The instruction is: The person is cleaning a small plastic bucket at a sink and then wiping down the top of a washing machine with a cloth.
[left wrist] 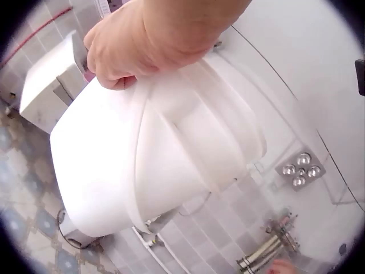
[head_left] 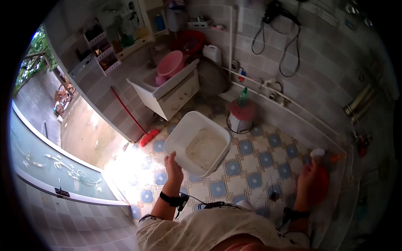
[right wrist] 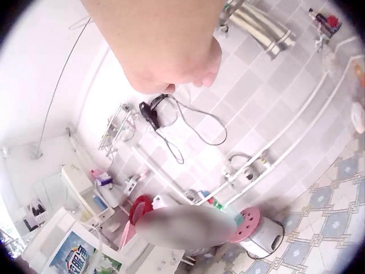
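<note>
A white square tub (head_left: 197,144) with a dirty-looking bottom is tilted, its open side facing the head camera. My left hand (head_left: 173,169) grips its near left rim; in the left wrist view, that hand (left wrist: 148,43) curls over the edge above the ribbed white side (left wrist: 171,131). In the right wrist view, a blue printed label (right wrist: 77,257) shows on a white container at lower left. My right hand (head_left: 307,180) is apart from the tub, beside a red basin (head_left: 321,186). Nothing shows in its loosely bent fingers in the right wrist view (right wrist: 177,71).
A sink cabinet (head_left: 173,98) holds a pink basin (head_left: 171,63). Beside the doorway leans a red broom (head_left: 148,137). A green bottle (head_left: 243,97) stands on a red-topped bucket (head_left: 241,119) beyond the tub. Pipes (head_left: 289,102) run along the right wall.
</note>
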`<action>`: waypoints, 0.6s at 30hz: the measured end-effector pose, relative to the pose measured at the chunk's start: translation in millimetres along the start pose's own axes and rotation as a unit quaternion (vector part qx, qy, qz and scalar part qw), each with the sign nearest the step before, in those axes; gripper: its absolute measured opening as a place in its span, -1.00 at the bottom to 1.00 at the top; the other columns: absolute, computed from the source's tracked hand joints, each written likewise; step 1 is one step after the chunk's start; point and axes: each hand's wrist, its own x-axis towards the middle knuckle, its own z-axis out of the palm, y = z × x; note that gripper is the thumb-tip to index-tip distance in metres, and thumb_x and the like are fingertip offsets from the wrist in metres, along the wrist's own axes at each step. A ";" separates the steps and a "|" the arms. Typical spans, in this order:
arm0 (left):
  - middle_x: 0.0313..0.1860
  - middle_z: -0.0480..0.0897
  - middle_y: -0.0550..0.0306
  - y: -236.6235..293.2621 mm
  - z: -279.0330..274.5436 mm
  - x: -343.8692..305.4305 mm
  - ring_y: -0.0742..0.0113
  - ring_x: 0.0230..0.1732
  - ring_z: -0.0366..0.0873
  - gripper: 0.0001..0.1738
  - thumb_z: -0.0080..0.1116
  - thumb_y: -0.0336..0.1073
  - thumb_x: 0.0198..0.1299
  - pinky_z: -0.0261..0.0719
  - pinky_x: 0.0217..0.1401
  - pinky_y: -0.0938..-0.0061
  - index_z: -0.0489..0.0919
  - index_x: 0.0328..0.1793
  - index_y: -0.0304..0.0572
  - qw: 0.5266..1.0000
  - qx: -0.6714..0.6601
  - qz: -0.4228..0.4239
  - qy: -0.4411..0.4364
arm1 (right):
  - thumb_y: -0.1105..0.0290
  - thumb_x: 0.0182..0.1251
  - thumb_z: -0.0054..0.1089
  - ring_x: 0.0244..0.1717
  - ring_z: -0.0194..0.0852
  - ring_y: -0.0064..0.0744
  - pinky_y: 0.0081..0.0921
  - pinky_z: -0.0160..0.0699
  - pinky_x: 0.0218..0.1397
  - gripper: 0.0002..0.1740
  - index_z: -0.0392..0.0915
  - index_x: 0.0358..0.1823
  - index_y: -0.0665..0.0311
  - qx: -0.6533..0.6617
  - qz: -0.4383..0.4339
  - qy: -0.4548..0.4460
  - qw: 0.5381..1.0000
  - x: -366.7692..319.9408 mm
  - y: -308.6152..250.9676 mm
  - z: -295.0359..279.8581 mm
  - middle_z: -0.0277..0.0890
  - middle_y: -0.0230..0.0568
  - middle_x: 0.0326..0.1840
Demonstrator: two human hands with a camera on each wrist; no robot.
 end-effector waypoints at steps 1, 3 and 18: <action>-0.20 0.46 0.15 2.6 -3.5 13.0 0.36 -0.22 0.45 -0.62 0.11 -0.18 0.07 0.42 -0.35 0.53 0.31 -0.03 -0.11 0.999 -0.022 0.023 0.032 | 0.53 0.27 -0.01 0.08 0.32 -0.28 -0.43 0.37 0.06 -0.48 0.20 0.28 0.19 0.024 0.028 -0.037 0.999 16.1 -4.2 24.8 0.25 -0.14 0.18; -0.19 0.46 0.13 9.6 -15.6 37.0 0.34 -0.22 0.46 -0.59 0.12 -0.17 0.06 0.43 -0.34 0.52 0.31 -0.01 -0.12 0.998 -0.025 0.031 0.048 | 0.56 0.26 -0.01 0.03 0.31 -0.32 -0.44 0.37 0.02 -0.47 0.20 0.28 0.14 0.030 -0.060 -0.042 0.997 42.7 -26.4 70.8 0.24 -0.14 0.11; -0.08 0.51 0.08 64.7 31.1 182.0 0.28 -0.09 0.53 -0.62 0.02 -0.19 0.19 0.54 -0.13 0.49 0.37 0.05 -0.28 0.941 -0.135 0.216 0.223 | 0.40 0.20 0.14 -0.17 0.53 -0.36 -0.50 0.48 -0.12 -0.66 0.43 -0.01 0.35 0.054 -0.146 -0.421 0.894 249.8 -81.8 517.0 0.55 -0.19 -0.19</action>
